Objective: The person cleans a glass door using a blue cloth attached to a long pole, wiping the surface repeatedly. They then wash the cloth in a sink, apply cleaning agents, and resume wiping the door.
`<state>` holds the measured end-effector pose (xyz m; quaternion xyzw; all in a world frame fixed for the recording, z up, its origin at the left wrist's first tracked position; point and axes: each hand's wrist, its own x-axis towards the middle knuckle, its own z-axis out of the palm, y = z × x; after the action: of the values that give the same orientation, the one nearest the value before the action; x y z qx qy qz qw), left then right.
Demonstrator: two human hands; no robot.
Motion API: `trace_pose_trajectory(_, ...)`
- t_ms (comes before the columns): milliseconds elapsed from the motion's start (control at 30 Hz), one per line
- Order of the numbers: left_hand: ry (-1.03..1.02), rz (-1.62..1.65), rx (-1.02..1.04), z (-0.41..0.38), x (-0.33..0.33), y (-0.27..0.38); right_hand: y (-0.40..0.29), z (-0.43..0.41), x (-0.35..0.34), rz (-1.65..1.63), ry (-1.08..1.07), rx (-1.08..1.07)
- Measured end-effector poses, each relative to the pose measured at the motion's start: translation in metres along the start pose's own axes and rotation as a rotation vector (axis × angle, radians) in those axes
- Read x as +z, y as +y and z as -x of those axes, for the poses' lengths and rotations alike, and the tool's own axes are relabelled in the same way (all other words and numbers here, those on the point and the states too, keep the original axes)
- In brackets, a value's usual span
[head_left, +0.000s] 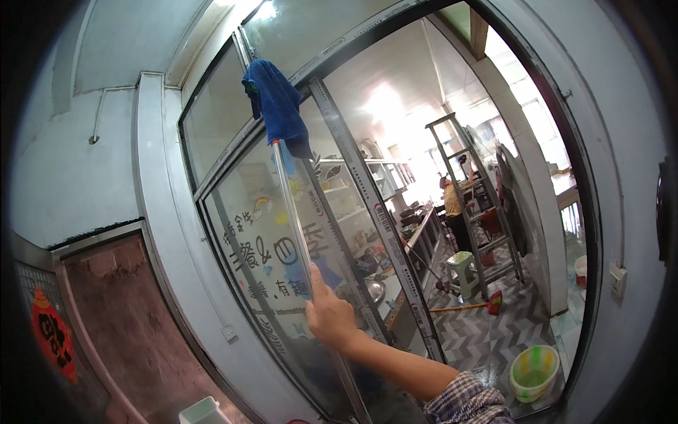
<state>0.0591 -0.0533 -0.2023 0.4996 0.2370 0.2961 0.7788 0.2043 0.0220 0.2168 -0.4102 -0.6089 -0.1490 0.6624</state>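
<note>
My right hand point(332, 317), with a rolled plaid sleeve at the forearm, grips a metal pole point(291, 199), its index finger stretched along the shaft. A blue cloth point(278, 100) is draped over the pole's upper end and covers what is under it. The cloth lies at the metal crossbar of a glazed partition, below the upper glass pane point(296, 32). Behind the pole is a sliding glass door panel point(249, 212) with printed characters and stickers. My left hand is out of view.
Through the doorway stand a stepladder point(471, 212), a green plastic stool point(462, 275), a broom point(492, 303) and a striped bucket point(534, 373). Another person point(453, 206) is at the counter further back. A pale plastic bin point(203, 412) is at the bottom edge, near a brown door point(127, 318).
</note>
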Motion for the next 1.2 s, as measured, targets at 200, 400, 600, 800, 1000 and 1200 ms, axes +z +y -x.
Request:
trace_pose_trajectory(200,-0.004,0.109,0.068,-0.023,0.051,-0.002,0.017,-0.022,-0.041,-0.005,-0.143,0.058)
trace_pose_trajectory(400,-0.015,0.223,0.155,-0.028,0.084,-0.002,0.026,-0.030,-0.055,-0.080,-0.122,0.104)
trace_pose_trajectory(600,0.047,0.150,0.115,-0.027,0.077,-0.005,0.054,-0.004,-0.054,-0.321,-0.117,0.223)
trace_pose_trajectory(800,0.114,0.016,0.017,-0.023,0.054,-0.016,0.076,0.103,-0.056,-0.584,-0.313,0.433)
trace_pose_trajectory(1000,0.146,-0.095,-0.066,-0.021,0.036,-0.023,0.089,0.186,-0.046,-0.601,-0.321,0.670)
trace_pose_trajectory(1200,0.181,-0.213,-0.127,-0.018,0.004,-0.025,0.122,0.294,-0.057,-0.396,-0.143,0.614)
